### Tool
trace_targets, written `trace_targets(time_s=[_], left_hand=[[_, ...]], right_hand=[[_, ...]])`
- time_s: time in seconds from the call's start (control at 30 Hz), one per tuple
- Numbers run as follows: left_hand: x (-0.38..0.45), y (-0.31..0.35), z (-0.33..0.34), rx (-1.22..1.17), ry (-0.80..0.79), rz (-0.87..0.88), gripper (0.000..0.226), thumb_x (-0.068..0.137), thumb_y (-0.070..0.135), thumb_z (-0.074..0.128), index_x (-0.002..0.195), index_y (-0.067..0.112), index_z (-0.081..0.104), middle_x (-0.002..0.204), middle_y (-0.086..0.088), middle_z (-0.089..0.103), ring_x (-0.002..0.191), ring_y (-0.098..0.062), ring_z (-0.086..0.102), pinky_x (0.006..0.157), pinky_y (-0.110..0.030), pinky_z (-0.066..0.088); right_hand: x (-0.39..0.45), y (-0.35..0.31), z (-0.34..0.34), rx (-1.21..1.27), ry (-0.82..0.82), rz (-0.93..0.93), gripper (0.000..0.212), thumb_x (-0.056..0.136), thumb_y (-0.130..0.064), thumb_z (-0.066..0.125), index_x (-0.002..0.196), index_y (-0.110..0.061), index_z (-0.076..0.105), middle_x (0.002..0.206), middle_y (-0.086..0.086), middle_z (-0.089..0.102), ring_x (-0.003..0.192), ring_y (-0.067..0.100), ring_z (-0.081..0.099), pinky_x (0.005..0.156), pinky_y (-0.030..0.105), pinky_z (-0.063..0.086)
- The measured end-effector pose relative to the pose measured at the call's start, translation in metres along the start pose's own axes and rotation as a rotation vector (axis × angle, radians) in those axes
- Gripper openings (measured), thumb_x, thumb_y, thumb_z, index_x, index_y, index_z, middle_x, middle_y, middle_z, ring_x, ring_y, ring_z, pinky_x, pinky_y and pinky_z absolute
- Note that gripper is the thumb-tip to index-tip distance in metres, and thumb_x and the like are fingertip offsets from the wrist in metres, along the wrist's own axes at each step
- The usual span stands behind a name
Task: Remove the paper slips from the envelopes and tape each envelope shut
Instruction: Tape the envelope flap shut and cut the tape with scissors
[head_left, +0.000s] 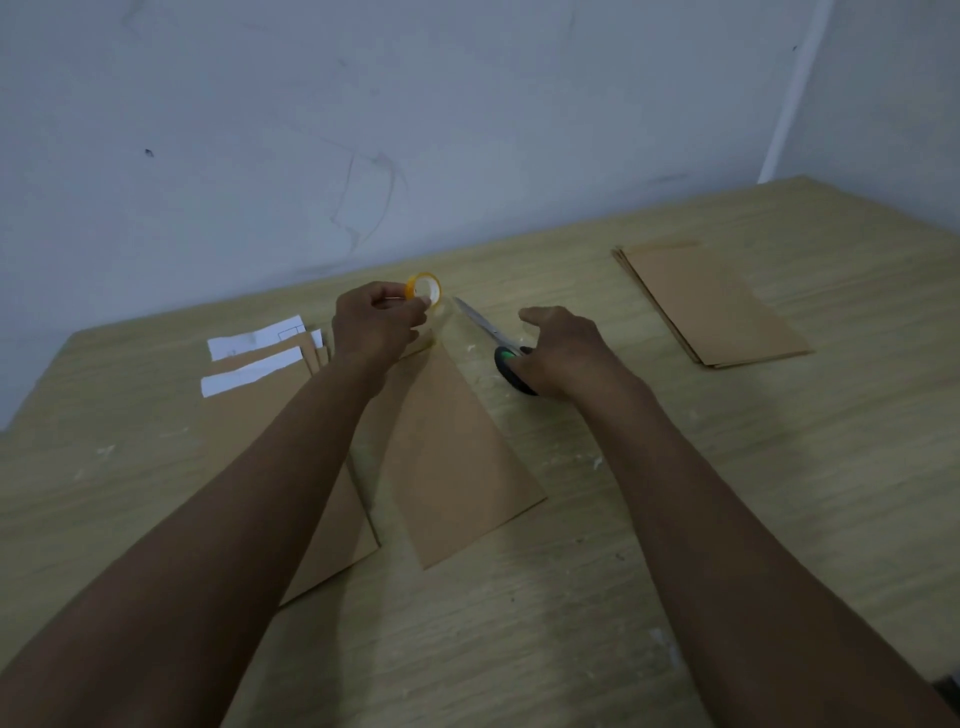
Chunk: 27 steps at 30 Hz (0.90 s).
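A brown envelope (447, 457) lies flat in the middle of the table. Above its far end my left hand (374, 325) grips a small yellow roll of clear tape (425, 288). My right hand (563, 351) holds the black and green handles of scissors (485, 327), whose blades lie on the table pointing toward the tape. At the left, a stack of brown envelopes (260, 395) has white paper slips (257, 338) sticking out of its far ends; my left forearm covers part of the stack.
A second pile of brown envelopes (711, 301) lies at the far right of the wooden table (779, 467). A pale wall rises right behind the table's far edge. White flecks dot the tabletop.
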<state>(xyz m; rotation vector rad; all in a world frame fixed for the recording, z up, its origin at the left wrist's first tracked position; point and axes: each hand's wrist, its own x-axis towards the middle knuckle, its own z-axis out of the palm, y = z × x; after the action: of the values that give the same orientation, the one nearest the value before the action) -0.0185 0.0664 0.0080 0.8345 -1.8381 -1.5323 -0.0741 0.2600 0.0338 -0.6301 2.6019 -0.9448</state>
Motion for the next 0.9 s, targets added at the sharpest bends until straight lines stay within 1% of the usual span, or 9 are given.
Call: trace_targets(time_s=[0.13,0.2,0.27,0.33,0.4,0.6,0.73,0.8,0.9], left_hand=[[0.008,-0.003,-0.002,-0.016,0.052,-0.020,0.012,0.082,0.014,0.081,0.088,0.016,0.070,0.087,-0.007,0.074,0.081,-0.018,0.074,0.071,-0.032,0.060],[0.011,-0.004,-0.004,-0.022,0.068,-0.030,0.012,0.082,0.015,0.081,0.088,0.016,0.070,0.090,-0.008,0.074,0.081,-0.017,0.074,0.068,-0.029,0.059],[0.015,-0.005,-0.005,-0.014,0.071,-0.037,0.013,0.082,0.016,0.081,0.088,0.017,0.070,0.089,-0.007,0.075,0.080,-0.016,0.075,0.066,-0.028,0.057],[0.017,-0.006,-0.006,-0.010,0.068,-0.039,0.014,0.081,0.017,0.082,0.089,0.017,0.070,0.088,-0.005,0.075,0.080,-0.015,0.075,0.066,-0.028,0.057],[0.018,-0.006,-0.007,-0.015,0.064,-0.039,0.013,0.081,0.017,0.081,0.088,0.017,0.070,0.088,-0.006,0.074,0.080,-0.015,0.075,0.067,-0.029,0.058],[0.024,-0.005,-0.008,-0.009,0.054,-0.049,0.012,0.083,0.015,0.080,0.087,0.016,0.069,0.085,-0.005,0.073,0.083,-0.018,0.075,0.070,-0.031,0.060],[0.024,-0.005,-0.006,-0.003,0.061,-0.058,0.012,0.083,0.017,0.080,0.087,0.017,0.069,0.085,-0.004,0.072,0.086,-0.019,0.075,0.069,-0.030,0.059],[0.025,-0.005,-0.006,0.012,0.072,-0.046,0.012,0.082,0.019,0.080,0.085,0.020,0.069,0.084,-0.002,0.072,0.088,-0.019,0.074,0.071,-0.031,0.060],[0.025,-0.008,-0.005,0.027,0.096,-0.033,0.012,0.079,0.023,0.081,0.081,0.025,0.069,0.076,0.004,0.072,0.088,-0.019,0.074,0.081,-0.040,0.062]], right_hand=[[-0.004,0.000,-0.002,-0.049,-0.040,-0.008,0.065,0.091,-0.040,0.069,0.144,-0.011,0.047,0.145,0.005,0.049,0.129,0.023,0.050,0.099,0.029,0.044],[-0.004,-0.001,-0.001,-0.095,-0.040,0.011,0.057,0.089,-0.042,0.070,0.131,-0.006,0.058,0.133,0.009,0.059,0.119,0.026,0.057,0.095,0.032,0.048],[-0.001,0.000,0.003,-0.111,-0.016,0.028,0.048,0.084,-0.043,0.074,0.114,-0.007,0.068,0.116,0.011,0.066,0.101,0.026,0.064,0.079,0.033,0.056],[0.003,0.000,0.006,-0.128,-0.012,0.010,0.039,0.082,-0.043,0.076,0.101,-0.009,0.072,0.100,0.010,0.069,0.083,0.024,0.066,0.060,0.027,0.051],[0.002,-0.002,0.005,-0.135,-0.036,-0.030,0.036,0.085,-0.042,0.074,0.098,-0.009,0.073,0.096,0.009,0.069,0.078,0.024,0.066,0.055,0.024,0.047],[-0.005,-0.008,-0.007,-0.187,-0.131,-0.085,0.039,0.092,-0.042,0.066,0.108,-0.007,0.067,0.110,0.013,0.067,0.097,0.028,0.064,0.071,0.029,0.048],[-0.005,-0.007,-0.001,-0.279,-0.197,-0.100,0.054,0.086,-0.056,0.061,0.114,-0.010,0.065,0.117,0.011,0.064,0.103,0.028,0.061,0.086,0.033,0.053],[-0.005,-0.007,0.001,-0.307,-0.220,-0.100,0.055,0.086,-0.055,0.062,0.117,-0.010,0.064,0.119,0.010,0.064,0.105,0.027,0.060,0.087,0.033,0.053],[-0.003,-0.007,0.007,-0.325,-0.224,-0.105,0.051,0.087,-0.052,0.064,0.116,-0.010,0.065,0.117,0.009,0.064,0.103,0.026,0.060,0.083,0.032,0.052]])
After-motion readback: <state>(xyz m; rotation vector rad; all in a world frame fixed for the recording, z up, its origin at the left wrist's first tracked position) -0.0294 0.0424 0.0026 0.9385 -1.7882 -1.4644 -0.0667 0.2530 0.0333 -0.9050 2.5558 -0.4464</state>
